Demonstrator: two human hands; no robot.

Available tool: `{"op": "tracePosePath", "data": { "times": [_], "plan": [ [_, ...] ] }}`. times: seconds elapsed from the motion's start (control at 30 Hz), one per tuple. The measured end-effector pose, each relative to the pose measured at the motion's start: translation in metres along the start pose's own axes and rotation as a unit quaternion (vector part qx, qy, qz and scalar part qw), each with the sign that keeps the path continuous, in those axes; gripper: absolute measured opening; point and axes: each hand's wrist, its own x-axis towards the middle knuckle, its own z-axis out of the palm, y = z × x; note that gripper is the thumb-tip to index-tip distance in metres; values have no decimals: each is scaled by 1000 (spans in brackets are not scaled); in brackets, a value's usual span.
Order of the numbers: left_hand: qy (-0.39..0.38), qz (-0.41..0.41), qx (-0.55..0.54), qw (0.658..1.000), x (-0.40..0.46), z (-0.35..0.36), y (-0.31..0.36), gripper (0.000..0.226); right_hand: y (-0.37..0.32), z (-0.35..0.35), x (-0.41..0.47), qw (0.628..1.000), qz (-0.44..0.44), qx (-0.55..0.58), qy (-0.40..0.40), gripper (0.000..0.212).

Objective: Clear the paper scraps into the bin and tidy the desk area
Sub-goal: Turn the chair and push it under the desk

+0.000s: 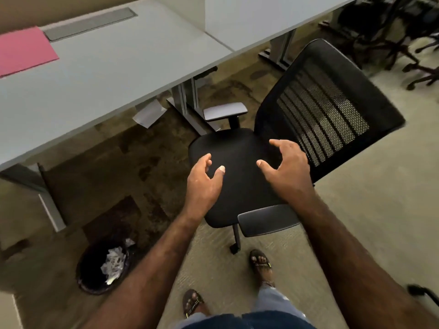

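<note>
A: What's biggest here, measured from the chair?

B: The grey counter [107,74], up and left of the black office chair [237,162]. A pink folder [23,51] lies on the counter's far left end, well apart from the chair.

A: And the chair?

B: It sits on the carpet, turned sideways to the counter, mesh back to the right.

A: The bin?

B: The dark bin [95,269] stands on the floor down and left of the chair, with white paper scraps [114,262] inside. One loose paper sheet [148,113] lies under the counter, left of the chair's far armrest.

A: Hands?

B: The left hand [202,184] and right hand [287,169] hover over the chair's seat, fingers spread and curled, gripping nothing.
</note>
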Motion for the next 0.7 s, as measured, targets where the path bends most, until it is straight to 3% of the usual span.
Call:
{"op": "tracePosePath", "data": {
  "times": [0.7],
  "plan": [
    [-105,64,-5,992,48,259,147,69,138,-136,167,998,-66,-18,14,59]
  ]
}}
